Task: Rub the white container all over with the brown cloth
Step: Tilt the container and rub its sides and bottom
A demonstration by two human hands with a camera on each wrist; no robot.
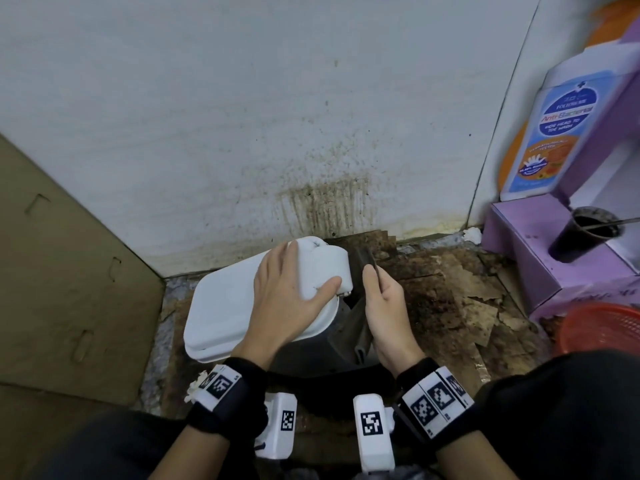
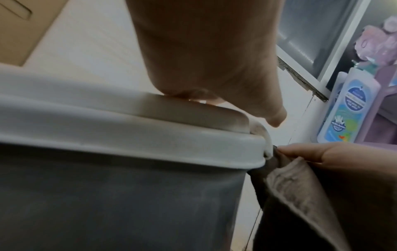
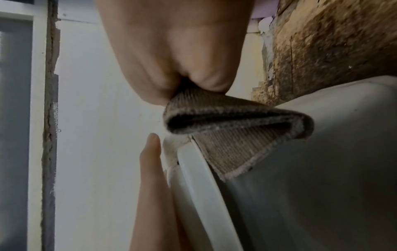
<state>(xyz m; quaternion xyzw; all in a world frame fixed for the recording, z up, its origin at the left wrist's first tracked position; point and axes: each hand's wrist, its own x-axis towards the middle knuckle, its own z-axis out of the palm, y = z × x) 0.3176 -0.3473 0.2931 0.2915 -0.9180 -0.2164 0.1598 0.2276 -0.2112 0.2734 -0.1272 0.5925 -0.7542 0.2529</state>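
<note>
One white container (image 1: 225,306) stands on the floor by the wall. The left hand (image 1: 291,289) lies flat on its lid. The right hand (image 1: 384,306) pinches one brown cloth (image 1: 356,327) against its side. One bottle (image 1: 561,133) reads "Anti-Bacterial".

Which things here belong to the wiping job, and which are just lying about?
Job: container, held by the left hand; brown cloth, gripped by the right hand.

Lying about: wash bottle; dark cup; purple box; red basket; cardboard.
</note>
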